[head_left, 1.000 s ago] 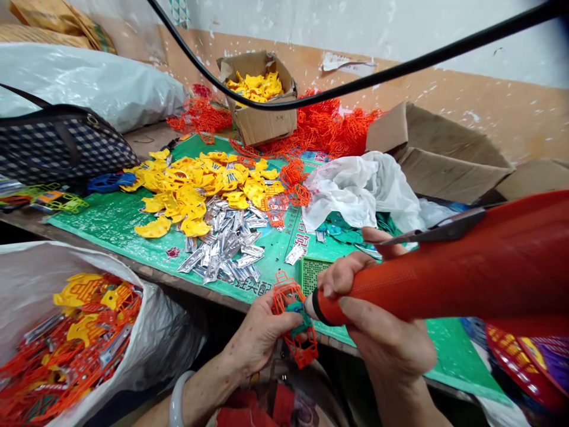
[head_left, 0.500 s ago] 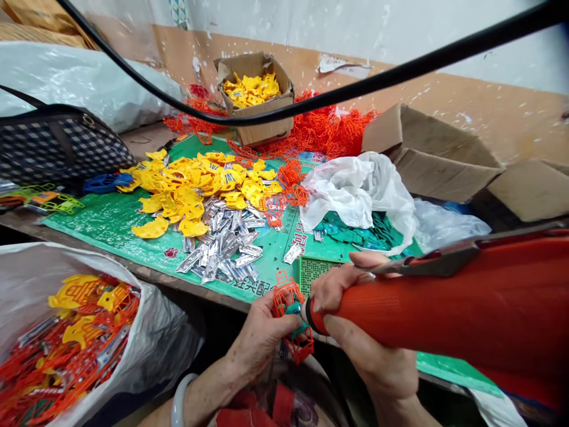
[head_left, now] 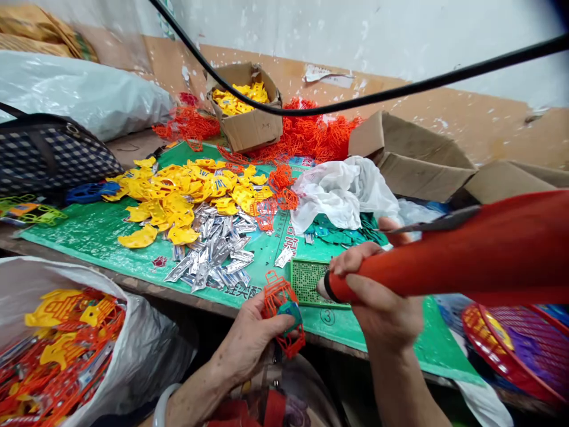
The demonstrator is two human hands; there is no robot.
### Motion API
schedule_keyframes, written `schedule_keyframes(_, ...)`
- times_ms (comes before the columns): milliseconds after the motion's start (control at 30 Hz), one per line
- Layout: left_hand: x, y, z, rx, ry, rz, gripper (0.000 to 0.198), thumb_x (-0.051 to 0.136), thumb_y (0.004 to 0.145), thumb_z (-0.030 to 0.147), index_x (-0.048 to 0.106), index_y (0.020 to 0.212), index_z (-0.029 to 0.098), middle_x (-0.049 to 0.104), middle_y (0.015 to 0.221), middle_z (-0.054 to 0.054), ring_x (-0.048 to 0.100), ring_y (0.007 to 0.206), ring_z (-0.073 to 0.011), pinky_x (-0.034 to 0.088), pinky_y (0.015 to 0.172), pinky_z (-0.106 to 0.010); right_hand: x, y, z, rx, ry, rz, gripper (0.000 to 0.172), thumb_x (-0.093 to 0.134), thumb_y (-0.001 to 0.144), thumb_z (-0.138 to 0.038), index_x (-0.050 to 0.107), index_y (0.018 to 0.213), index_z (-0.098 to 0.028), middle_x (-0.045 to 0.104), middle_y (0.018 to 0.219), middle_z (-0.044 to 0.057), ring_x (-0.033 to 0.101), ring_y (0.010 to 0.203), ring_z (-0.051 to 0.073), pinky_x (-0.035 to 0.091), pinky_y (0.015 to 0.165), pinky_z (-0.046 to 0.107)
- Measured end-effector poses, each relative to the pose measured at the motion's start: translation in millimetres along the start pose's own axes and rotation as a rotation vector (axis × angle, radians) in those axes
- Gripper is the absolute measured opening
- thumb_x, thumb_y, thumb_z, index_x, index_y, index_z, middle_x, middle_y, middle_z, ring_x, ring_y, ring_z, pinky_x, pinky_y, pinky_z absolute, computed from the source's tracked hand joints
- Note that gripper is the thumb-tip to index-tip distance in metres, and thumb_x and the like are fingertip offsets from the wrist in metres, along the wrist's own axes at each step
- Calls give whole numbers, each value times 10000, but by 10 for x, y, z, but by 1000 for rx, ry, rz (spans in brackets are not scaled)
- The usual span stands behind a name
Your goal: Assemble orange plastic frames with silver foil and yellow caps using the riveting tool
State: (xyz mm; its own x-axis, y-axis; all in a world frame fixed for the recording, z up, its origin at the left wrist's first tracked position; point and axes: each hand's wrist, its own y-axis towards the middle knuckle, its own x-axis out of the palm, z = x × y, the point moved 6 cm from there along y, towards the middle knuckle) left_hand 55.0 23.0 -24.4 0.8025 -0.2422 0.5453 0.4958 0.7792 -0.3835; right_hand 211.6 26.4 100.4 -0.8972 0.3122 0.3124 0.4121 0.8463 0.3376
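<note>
My left hand point(head_left: 249, 332) pinches an orange openwork plastic frame point(head_left: 276, 289) with a teal plastic piece point(head_left: 290, 314) set against it, thumb on the teal piece. My right hand point(head_left: 386, 311) is wrapped round a thick red power screwdriver point(head_left: 444, 255). Its pale nose point(head_left: 323, 288) points left, over a green tray point(head_left: 295, 274) dotted with small holes or bits. The tip of the bit is too small to make out. Beyond the tray lie teal pieces point(head_left: 342, 235), partly under a white plastic bag point(head_left: 329, 196). A pile of silver strips point(head_left: 217, 243) lies left of the tray.
Yellow plastic parts point(head_left: 178, 190) are heaped behind the strips. A cardboard box point(head_left: 253, 131) stands among orange frames point(head_left: 315, 130). A filled white sack point(head_left: 151, 332) stands at left, a red basket point(head_left: 484, 350) at right. A black cable point(head_left: 377, 98) crosses the view above.
The screwdriver has drawn away from the orange frame and moved right, to above the green tray. My left hand still holds the frame, with the teal piece now more visible.
</note>
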Motion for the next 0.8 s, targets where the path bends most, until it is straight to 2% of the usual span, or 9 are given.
schedule_keyframes(100,-62,-10,-3,-22,-30,-3,358,750,721,116,683,1068,170,723,955,-49,668,779,-168,553,727,-281,-158,96,181,11,-67,72,445,720,619,-143,600,1036,-243,611,668,-61,570,582,142,503,624,349)
schedule_keyframes(167,-99,-18,0,-48,-47,8,368,768,709,125,685,1065,167,719,978,-54,668,787,-170,566,716,-283,-238,110,317,17,-115,84,290,736,623,-170,618,886,-214,619,680,-42,578,591,146,500,616,348)
schedule_keyframes(233,-125,-24,19,-63,-55,33,378,780,700,132,687,1064,170,719,971,-52,669,784,-172,574,705,-287,-287,99,416,14,-150,87,220,744,632,-192,609,806,-203,623,686,-34,582,604,149,501,618,350)
schedule_keyframes(400,-113,-18,94,-65,-70,66,361,816,639,138,709,983,165,718,860,-35,656,690,-158,578,648,-289,-292,69,491,27,-131,92,258,740,636,-185,614,861,-207,619,673,-43,584,594,148,505,606,344)
schedule_keyframes(533,-110,-2,90,-62,-51,50,361,810,646,140,713,993,164,723,897,-43,662,729,-167,580,649,-285,-257,64,520,54,-125,73,144,732,638,-193,630,739,-196,604,660,-32,577,592,143,503,564,321)
schedule_keyframes(667,-159,2,36,-70,-49,62,384,802,656,135,705,1026,173,721,908,-35,649,706,-147,580,652,-283,-251,60,555,56,-115,69,121,742,625,-189,628,667,-189,606,659,-24,576,606,143,507,558,310)
schedule_keyframes(800,-159,-10,37,-67,-60,62,337,791,657,129,707,981,171,714,874,-24,641,693,-139,573,645,-266,-261,55,581,68,-121,76,111,747,625,-185,638,644,-184,602,659,-19,568,602,142,494,532,298)
